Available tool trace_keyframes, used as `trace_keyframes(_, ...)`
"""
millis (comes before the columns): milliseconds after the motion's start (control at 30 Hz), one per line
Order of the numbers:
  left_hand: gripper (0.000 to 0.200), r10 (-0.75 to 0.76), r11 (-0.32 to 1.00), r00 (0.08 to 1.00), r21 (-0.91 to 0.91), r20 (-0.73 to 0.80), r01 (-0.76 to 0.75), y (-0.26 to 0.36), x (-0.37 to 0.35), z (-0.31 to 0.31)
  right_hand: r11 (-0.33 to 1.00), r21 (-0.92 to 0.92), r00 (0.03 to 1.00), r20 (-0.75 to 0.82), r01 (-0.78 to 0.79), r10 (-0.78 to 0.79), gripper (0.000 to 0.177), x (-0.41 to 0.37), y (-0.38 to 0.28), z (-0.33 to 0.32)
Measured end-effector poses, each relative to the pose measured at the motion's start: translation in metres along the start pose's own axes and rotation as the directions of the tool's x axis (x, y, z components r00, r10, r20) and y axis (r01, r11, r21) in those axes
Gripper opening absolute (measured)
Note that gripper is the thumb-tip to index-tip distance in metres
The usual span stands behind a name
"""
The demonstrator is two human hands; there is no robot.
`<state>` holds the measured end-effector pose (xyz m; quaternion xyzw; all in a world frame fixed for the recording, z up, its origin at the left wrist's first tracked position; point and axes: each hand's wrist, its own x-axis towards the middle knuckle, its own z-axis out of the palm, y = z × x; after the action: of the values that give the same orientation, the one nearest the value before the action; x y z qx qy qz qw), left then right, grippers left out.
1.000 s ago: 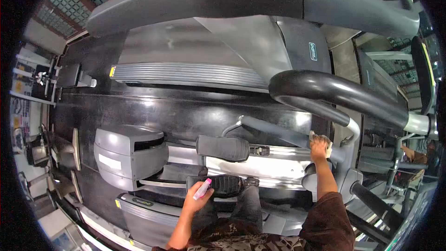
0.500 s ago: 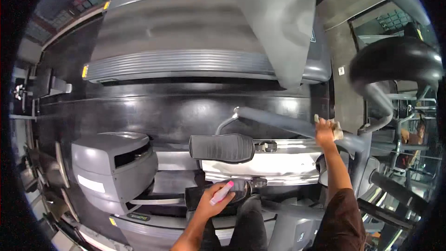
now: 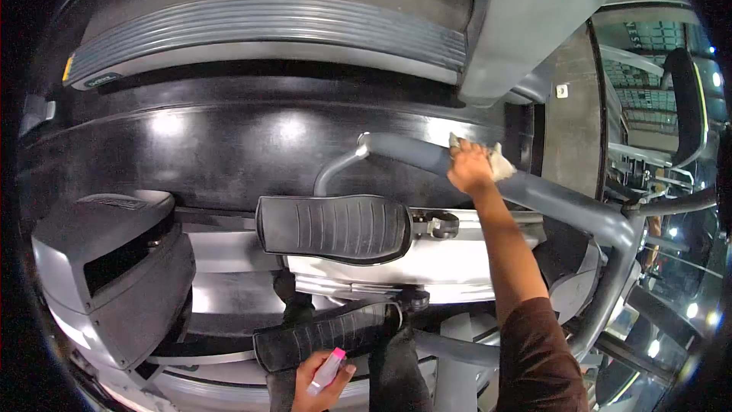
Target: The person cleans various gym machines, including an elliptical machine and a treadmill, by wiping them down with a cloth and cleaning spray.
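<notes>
My right hand [image 3: 470, 164] presses a pale cloth [image 3: 501, 165] onto the grey side rail [image 3: 560, 200] of an elliptical machine, with the fingers bent over the tube. Part of the cloth is covered by the hand. Low in the view, my left hand [image 3: 306, 389] is wrapped around a small translucent bottle [image 3: 326, 372] with a pink cap, above the near black foot pedal [image 3: 328, 333]. The ribbed far foot pedal [image 3: 335, 229] lies between the two hands, over a shiny metal track [image 3: 457, 259].
A treadmill [image 3: 267, 27] runs along the far side, its grey upright [image 3: 541, 23] at upper right. The machine's grey housing [image 3: 114, 259] stands at left. Black floor [image 3: 229, 130] lies between the machines. Mirrored glass [image 3: 648, 91] and more equipment are at the right.
My right hand and the cloth have slid left along the rail, towards its bent end. The view has moved closer to the machine; the bottle now sits lower in it, still in my left hand.
</notes>
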<state>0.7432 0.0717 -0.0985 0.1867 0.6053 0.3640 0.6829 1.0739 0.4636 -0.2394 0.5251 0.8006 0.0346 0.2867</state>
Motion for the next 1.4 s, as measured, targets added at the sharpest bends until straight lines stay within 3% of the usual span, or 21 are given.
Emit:
trace_keyframes(33, 0.046, 0.061, 0.998, 0.998, 0.008, 0.007, -0.061, -0.001, -0.001, 0.003, 0.999, 0.032, 0.999, 0.045, -0.008, 0.006, 0.046, 0.000, -0.006, -0.009)
trace_keyframes(133, 0.040, 0.325, 0.932, 0.946, 0.171, 0.004, -0.321, 0.020, 0.006, 0.011, 0.999, 0.030, 0.988, -0.152, 0.035, -0.030, 0.045, -0.017, 0.002, -0.007)
trace_keyframes(167, 0.039, 0.421, 0.877, 0.907, 0.245, 0.018, -0.413, 0.023, 0.006, 0.008, 1.000, 0.020, 0.999, -0.047, 0.016, -0.015, 0.045, -0.026, 0.012, -0.020)
trace_keyframes(200, 0.038, 0.371, 0.905, 0.929, 0.222, 0.006, -0.363, 0.029, 0.003, 0.006, 1.000, 0.003, 0.998, 0.062, -0.001, 0.001, 0.046, -0.039, 0.025, -0.046)
trace_keyframes(267, 0.035, 0.268, 0.952, 0.963, 0.165, -0.028, -0.260, 0.036, -0.001, 0.003, 0.991, -0.133, 1.000, -0.005, -0.025, 0.025, 0.045, -0.070, 0.081, -0.042)
trace_keyframes(300, 0.034, 0.251, 0.956, 0.967, 0.161, -0.028, -0.244, 0.034, -0.002, 0.000, 0.994, -0.083, 0.991, -0.102, 0.075, -0.083, 0.039, -0.093, 0.103, -0.074)
trace_keyframes(333, 0.032, 0.238, 0.960, 0.971, 0.157, -0.030, -0.230, 0.031, 0.000, -0.006, 0.990, -0.124, 0.995, -0.082, -0.070, 0.060, 0.030, -0.107, 0.110, -0.095)
trace_keyframes(400, 0.024, 0.201, 0.959, 0.979, 0.211, -0.030, -0.190, 0.036, 0.003, -0.014, 0.968, -0.152, 0.980, -0.024, -0.198, 0.196, 0.029, -0.130, 0.121, -0.143)
trace_keyframes(500, 0.018, -0.140, 0.990, 0.980, -0.010, -0.139, 0.140, 0.026, 0.003, -0.015, 0.957, -0.174, 0.968, 0.060, -0.232, 0.245, 0.030, -0.125, 0.104, -0.147)
trace_keyframes(533, 0.014, -0.147, 0.987, 0.971, -0.091, -0.187, 0.132, 0.024, 0.004, -0.009, 0.960, -0.157, 0.963, 0.102, -0.232, 0.249, 0.033, -0.116, 0.098, -0.139)
trace_keyframes(667, 0.013, -0.315, 0.921, 0.940, -0.281, -0.131, 0.270, 0.035, 0.018, -0.005, 0.987, -0.132, 0.996, -0.021, -0.090, 0.087, 0.032, -0.071, 0.082, -0.058)
trace_keyframes(733, 0.014, -0.324, 0.920, 0.936, -0.276, -0.139, 0.278, 0.049, 0.024, 0.003, 0.987, -0.075, 0.980, 0.125, -0.144, 0.153, 0.031, -0.038, 0.053, -0.059)
trace_keyframes(767, 0.014, -0.321, 0.922, 0.935, -0.274, -0.150, 0.273, 0.052, 0.028, 0.005, 0.986, -0.045, 0.979, 0.123, -0.161, 0.165, 0.031, -0.025, 0.046, -0.054)
trace_keyframes(800, 0.015, -0.164, 0.982, 0.976, -0.114, -0.145, 0.148, 0.045, 0.029, 0.002, 0.984, -0.013, 0.977, 0.123, -0.176, 0.176, 0.032, -0.014, 0.040, -0.043)
trace_keyframes(867, 0.017, 0.142, 0.972, 0.988, 0.196, -0.055, -0.129, 0.022, 0.029, -0.003, 0.983, 0.028, 0.978, 0.103, -0.183, 0.180, 0.031, 0.005, 0.029, -0.027)
trace_keyframes(967, 0.019, -0.084, 0.988, 0.988, -0.141, -0.126, 0.066, 0.050, 0.033, 0.013, 0.983, 0.087, 0.987, 0.045, -0.159, 0.156, 0.030, 0.028, 0.016, -0.009)
trace_keyframes(1067, 0.019, 0.094, 0.995, 0.987, -0.015, -0.128, -0.097, 0.033, 0.033, 0.019, 0.971, 0.197, 0.990, 0.065, -0.138, 0.127, 0.034, 0.040, 0.016, 0.008)
trace_keyframes(1167, 0.019, -0.181, 0.983, 0.973, -0.057, -0.142, 0.174, 0.022, 0.028, 0.021, 0.955, 0.234, 0.979, 0.134, -0.182, 0.154, 0.041, 0.047, 0.014, 0.004)
trace_keyframes(1267, 0.020, -0.025, 0.944, 1.000, 0.330, -0.002, 0.024, 0.009, 0.023, 0.014, 0.946, 0.240, 0.960, 0.229, -0.216, 0.162, 0.047, 0.053, 0.012, -0.002)
trace_keyframes(1333, 0.021, 0.046, 0.935, 0.999, 0.353, -0.014, -0.038, -0.002, 0.023, 0.016, 0.950, 0.216, 0.948, 0.274, -0.226, 0.163, 0.048, 0.048, 0.012, -0.008)
trace_keyframes(1400, 0.024, 0.105, 0.944, 0.993, 0.320, -0.048, -0.084, 0.021, 0.021, 0.029, 0.963, 0.243, 0.978, 0.199, -0.113, 0.065, 0.045, 0.029, 0.018, -0.021)
